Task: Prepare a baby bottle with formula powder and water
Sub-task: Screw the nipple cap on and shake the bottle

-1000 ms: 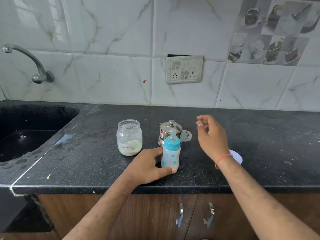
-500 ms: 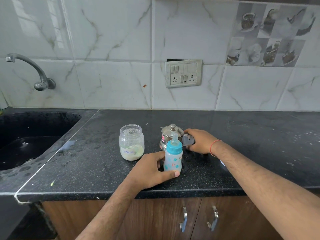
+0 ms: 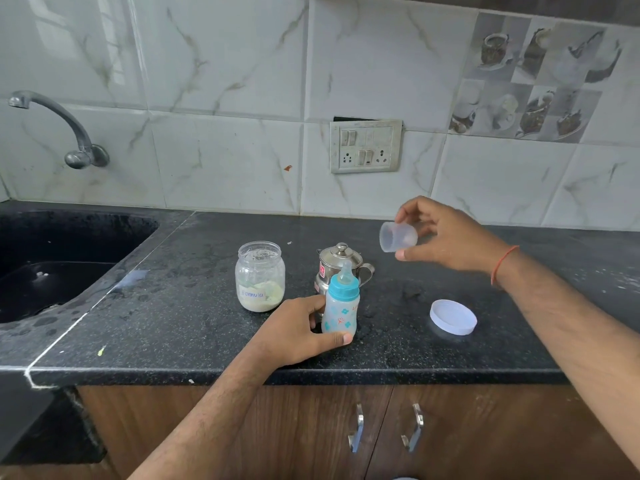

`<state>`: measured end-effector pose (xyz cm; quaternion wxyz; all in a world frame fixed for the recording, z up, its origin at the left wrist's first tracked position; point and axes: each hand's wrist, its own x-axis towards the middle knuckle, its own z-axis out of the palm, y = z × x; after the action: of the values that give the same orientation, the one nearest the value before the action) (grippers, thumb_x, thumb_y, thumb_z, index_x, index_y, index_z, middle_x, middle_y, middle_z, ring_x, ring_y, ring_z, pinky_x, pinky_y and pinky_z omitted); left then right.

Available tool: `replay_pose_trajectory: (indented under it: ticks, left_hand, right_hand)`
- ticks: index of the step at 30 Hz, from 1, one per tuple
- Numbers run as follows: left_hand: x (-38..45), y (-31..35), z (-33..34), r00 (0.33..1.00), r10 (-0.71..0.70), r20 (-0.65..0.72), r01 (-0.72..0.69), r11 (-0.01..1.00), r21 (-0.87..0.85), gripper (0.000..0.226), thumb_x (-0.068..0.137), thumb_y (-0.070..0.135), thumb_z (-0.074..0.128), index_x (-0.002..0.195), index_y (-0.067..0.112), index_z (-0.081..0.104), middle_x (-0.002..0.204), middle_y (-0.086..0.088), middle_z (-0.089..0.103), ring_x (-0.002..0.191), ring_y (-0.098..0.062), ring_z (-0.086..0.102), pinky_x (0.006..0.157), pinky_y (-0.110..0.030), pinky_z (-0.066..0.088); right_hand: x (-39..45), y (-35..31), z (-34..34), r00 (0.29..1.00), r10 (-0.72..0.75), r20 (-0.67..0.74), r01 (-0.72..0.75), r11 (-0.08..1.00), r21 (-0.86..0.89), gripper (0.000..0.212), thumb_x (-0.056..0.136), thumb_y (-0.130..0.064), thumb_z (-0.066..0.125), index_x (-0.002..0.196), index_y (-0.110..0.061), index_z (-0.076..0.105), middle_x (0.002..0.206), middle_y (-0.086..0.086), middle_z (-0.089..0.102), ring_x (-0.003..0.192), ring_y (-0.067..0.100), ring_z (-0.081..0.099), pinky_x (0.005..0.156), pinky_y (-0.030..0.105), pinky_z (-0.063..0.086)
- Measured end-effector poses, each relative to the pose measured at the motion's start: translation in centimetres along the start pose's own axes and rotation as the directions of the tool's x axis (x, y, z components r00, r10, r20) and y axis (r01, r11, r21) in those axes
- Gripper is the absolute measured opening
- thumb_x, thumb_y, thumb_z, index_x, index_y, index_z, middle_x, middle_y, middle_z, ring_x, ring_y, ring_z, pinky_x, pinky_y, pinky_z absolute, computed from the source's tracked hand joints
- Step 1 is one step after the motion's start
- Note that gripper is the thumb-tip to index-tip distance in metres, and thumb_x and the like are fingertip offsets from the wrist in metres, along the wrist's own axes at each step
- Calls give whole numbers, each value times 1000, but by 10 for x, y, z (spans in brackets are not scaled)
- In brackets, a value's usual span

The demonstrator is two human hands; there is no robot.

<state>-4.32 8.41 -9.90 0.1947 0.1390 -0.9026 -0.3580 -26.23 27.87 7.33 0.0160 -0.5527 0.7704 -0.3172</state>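
A small baby bottle (image 3: 341,308) with a teal collar and nipple stands upright on the black counter (image 3: 485,351). My left hand (image 3: 298,332) grips its lower body. My right hand (image 3: 446,239) holds the bottle's clear cap (image 3: 398,236) in the air, above and to the right of the bottle. An open jar (image 3: 260,276) labelled formula, with pale powder at the bottom, stands left of the bottle. A small steel pot (image 3: 337,265) with a lid stands just behind the bottle.
The jar's white lid (image 3: 453,317) lies flat on the counter at the right. A dark sink (image 3: 52,268) with a wall tap (image 3: 59,126) lies at the left. A switch panel (image 3: 366,146) is on the tiled wall. Cabinet doors with handles (image 3: 356,433) sit below the counter.
My right hand reached to the steel pot's side, took hold of the clear cap there, and lifted it up and to the right. My left hand stayed on the bottle.
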Motion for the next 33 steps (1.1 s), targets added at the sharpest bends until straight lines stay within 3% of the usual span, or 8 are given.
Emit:
replay_pose_trajectory:
  ticks: [3,7,10,16,22,25,29,33]
  left_hand:
    - [0,0,-1,1000,-15,-11,15,1000,1,46,85,54,90,125,37,75,79,40,65,75,12,57,66,-11,39]
    - [0,1,-1,999,-26,-18,27,1000,1,47,84,56,91,125,38,76,78,36,65,72,11,56,66,-13,38]
    - [0,2,-2,999,-33,-18,33,999,4,48,83,58,91,125,40,76,83,27,67,73,6,56,69,-18,41]
    - [1,0,-1,999,-28,-25,28,999,-15,47,83,57,92,125,39,77,81,24,67,71,3,55,70,-22,42]
    - [2,-2,1,999,12,-33,-13,1000,-11,45,85,55,91,124,37,78,80,23,67,72,8,57,68,-19,39]
    - [2,-3,1,999,16,-44,-16,1000,-3,46,85,55,91,124,36,78,78,25,64,70,10,57,65,-17,38]
    - [1,-1,2,999,17,-42,-17,1000,9,46,85,54,91,125,35,77,77,24,62,70,15,57,61,-12,35]
    - [-1,-1,1,999,3,-33,-4,1000,-24,42,85,48,93,122,34,78,71,30,63,70,15,57,63,-10,39]
  right_hand:
    - [-4,-35,-5,976,-104,191,106,994,-3,52,78,-16,94,117,-42,71,113,-19,73,101,7,71,88,20,54]
    - [1,-62,7,920,-157,359,208,972,-109,54,86,-16,85,127,-49,71,128,-23,65,97,14,75,98,40,59]
    - [8,-71,17,894,-152,422,253,947,-196,56,87,-17,83,132,-47,69,126,-24,65,96,11,74,98,41,57]
    - [17,-86,33,876,-125,467,304,894,-330,54,83,-24,89,132,-34,69,113,-17,73,89,6,69,93,32,56]
    - [20,-83,36,880,-137,455,331,864,-380,54,82,-28,90,133,-33,73,68,-55,54,73,-19,59,69,-1,40]
    - [17,-85,38,887,-149,438,345,843,-412,52,84,-33,89,133,-34,74,70,-41,61,71,-10,61,69,4,43]
    - [11,-85,45,897,-119,426,303,867,-395,49,88,-42,84,134,-36,73,101,-12,80,88,10,71,88,32,56]
    - [3,-79,52,933,-100,347,238,893,-382,52,89,-44,81,139,-40,69,83,-25,72,80,-4,67,77,15,50]
